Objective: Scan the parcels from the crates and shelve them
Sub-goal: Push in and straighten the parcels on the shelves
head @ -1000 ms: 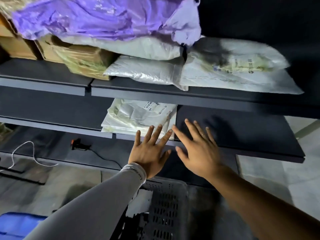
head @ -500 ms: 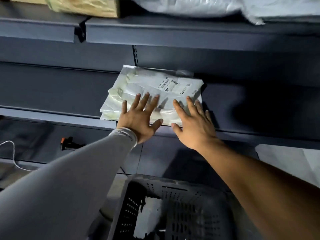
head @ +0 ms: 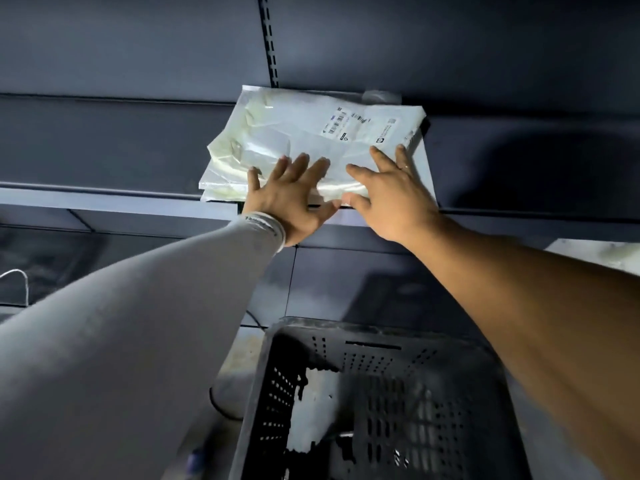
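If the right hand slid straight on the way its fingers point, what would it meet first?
The right hand already rests flat on the white plastic parcel, fingers pointing toward the dark back panel. It would probably cross the printed label first, then reach that panel; depth is unclear.

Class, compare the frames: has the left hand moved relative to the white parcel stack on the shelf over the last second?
Yes. The left hand has moved forward over the shelf edge; its straight fingers now lie on the white parcel stack, which they only reached before.
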